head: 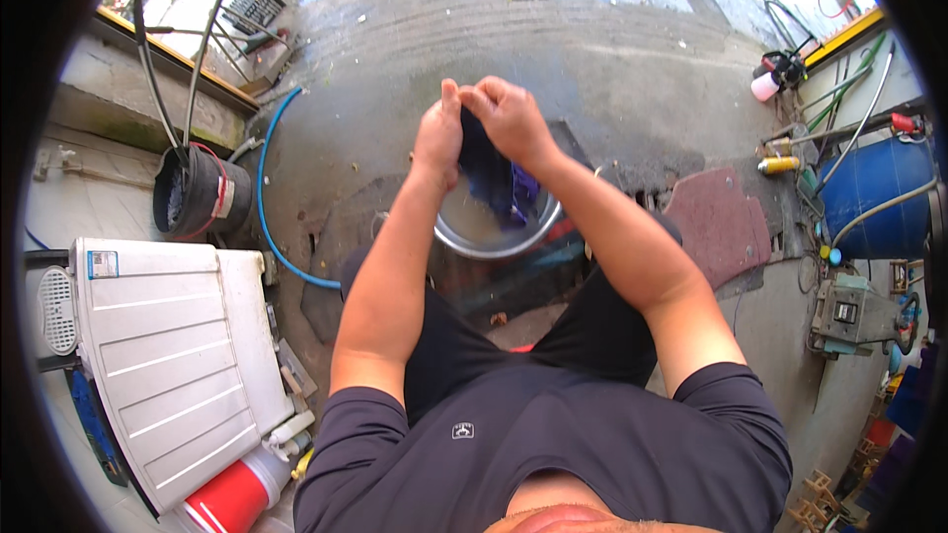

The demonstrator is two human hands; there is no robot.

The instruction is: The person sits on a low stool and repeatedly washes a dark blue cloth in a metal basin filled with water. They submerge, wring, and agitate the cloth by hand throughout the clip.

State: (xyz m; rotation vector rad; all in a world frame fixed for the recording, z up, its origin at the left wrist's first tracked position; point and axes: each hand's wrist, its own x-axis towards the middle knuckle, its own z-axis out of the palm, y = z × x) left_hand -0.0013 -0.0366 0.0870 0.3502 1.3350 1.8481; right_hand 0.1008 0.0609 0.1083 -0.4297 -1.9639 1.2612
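Both my hands are raised over a round metal basin of murky water. Between them hangs a dark blue wet-looking cloth, its lower end reaching into the basin. My left hand grips it on the left side with the thumb up. On the other side my right hand pinches its upper edge, the fingertips of both hands touching. A purple piece of cloth lies at the basin's right side, partly under my right wrist.
A blue hose curves over the wet concrete at left, near a black bucket with long handles. A white ribbed appliance stands lower left. At right are a reddish mat and a blue drum.
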